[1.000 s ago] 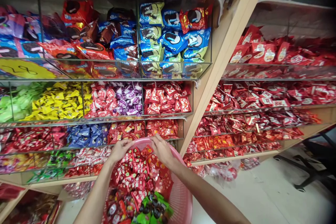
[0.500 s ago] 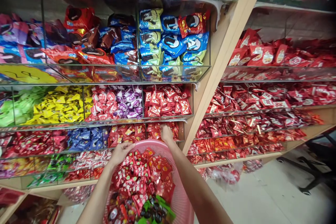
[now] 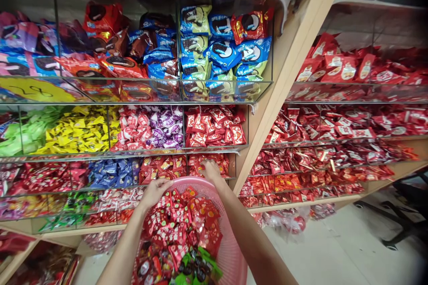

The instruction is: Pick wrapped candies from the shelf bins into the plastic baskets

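Observation:
A pink plastic basket (image 3: 236, 249) holds red packets (image 3: 170, 220) and some green ones (image 3: 197, 267). My left hand (image 3: 156, 192) is closed on the basket's upper left rim. Beyond the far rim, my right hand (image 3: 211, 170) reaches into a shelf compartment of small red packets (image 3: 197, 160). Its fingers are partly spread and touch or hover just over the packets; I cannot make out anything held in them.
Glass-fronted shelves hold yellow (image 3: 82, 136), purple (image 3: 166, 129) and blue sweets (image 3: 113, 173), with larger blue packs (image 3: 222, 55) above. A slanting wooden divider (image 3: 284, 84) stands right of my hand. A black chair base (image 3: 391, 222) is at the lower right.
My right hand has shifted slightly left within the compartment, and its fingers now show more spread. The shelves appear slightly shifted in view. My left hand keeps its hold on the rim.

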`<state>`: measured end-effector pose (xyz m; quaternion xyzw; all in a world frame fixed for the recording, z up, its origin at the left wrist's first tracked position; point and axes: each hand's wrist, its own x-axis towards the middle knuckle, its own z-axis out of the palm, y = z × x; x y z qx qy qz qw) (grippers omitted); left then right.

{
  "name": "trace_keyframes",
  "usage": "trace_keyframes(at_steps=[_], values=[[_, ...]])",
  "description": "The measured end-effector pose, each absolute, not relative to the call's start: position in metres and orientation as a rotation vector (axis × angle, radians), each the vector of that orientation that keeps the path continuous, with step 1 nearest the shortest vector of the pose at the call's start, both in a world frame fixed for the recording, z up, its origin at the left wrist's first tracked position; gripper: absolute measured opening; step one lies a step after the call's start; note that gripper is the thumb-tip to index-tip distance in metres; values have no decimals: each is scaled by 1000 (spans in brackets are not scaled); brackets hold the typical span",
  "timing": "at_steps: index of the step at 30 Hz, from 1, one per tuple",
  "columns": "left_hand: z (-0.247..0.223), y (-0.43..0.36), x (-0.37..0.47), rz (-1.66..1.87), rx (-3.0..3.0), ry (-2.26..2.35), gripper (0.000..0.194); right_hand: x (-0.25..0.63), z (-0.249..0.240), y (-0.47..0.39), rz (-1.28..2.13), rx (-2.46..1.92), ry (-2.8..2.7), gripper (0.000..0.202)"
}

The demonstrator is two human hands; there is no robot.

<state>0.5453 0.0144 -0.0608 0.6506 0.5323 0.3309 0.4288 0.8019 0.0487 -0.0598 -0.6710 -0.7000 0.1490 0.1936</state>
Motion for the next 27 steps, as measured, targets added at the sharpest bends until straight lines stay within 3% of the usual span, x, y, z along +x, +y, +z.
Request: trace_keyframes(at_steps=[8,18,27], values=[[-53,11,548,834,1614,1307,40,800,-55,46,387,-1914,-2005,34],[-57,13,546,804,1651,1317,43,800,-51,39,274,-1941,-1980,22],[-59,13,544,790,1682,1339,42,802,-37,28,171,-1636,-1665,17]])
